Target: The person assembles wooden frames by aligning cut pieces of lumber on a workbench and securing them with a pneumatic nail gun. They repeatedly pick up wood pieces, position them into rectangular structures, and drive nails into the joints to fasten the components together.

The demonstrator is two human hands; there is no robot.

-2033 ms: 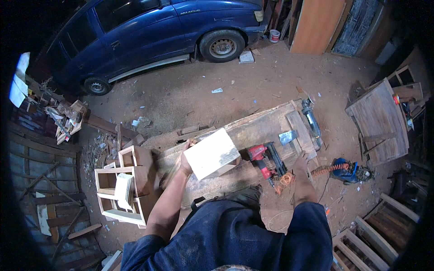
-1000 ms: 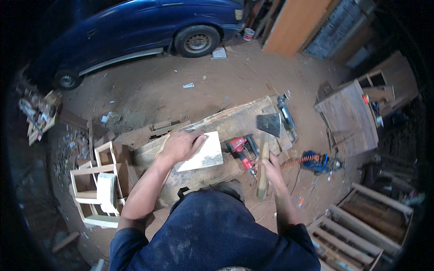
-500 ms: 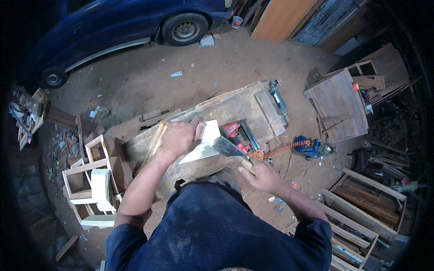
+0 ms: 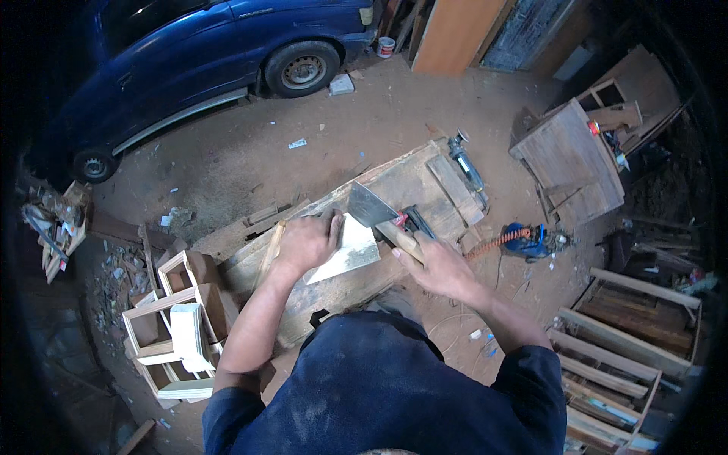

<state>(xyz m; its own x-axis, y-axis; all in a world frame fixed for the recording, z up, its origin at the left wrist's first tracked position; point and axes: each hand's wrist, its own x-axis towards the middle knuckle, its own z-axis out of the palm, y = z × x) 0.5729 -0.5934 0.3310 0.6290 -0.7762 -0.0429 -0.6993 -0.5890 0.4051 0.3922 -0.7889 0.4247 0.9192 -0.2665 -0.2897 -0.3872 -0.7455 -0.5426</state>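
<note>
Pinning pale board [image 4: 345, 250] at workbench [image 4: 425, 182] near edge, left hand [image 4: 307, 241] fingers spread flat | right hand [image 4: 436, 265] wrapped around hatchet [image 4: 375, 208] handle | keep fingers clear of blade.

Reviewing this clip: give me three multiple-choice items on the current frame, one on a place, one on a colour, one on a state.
1. Where does the pale wooden board lie?
A. on the dirt floor by the car
B. on the plank workbench under the left hand
C. inside the open wooden frames

2. What colour is the parked car?
A. blue
B. white
C. red

3. What is the right hand doing?
A. resting flat and empty on the bench
B. gripping the wooden handle of a wide-bladed tool
C. holding the orange coiled cable

Answers: 1 B, the left hand presses the board down on the workbench. 2 A, its body is dark blue. 3 B, the fingers close round the handle and the grey blade meets the board's edge.
</note>
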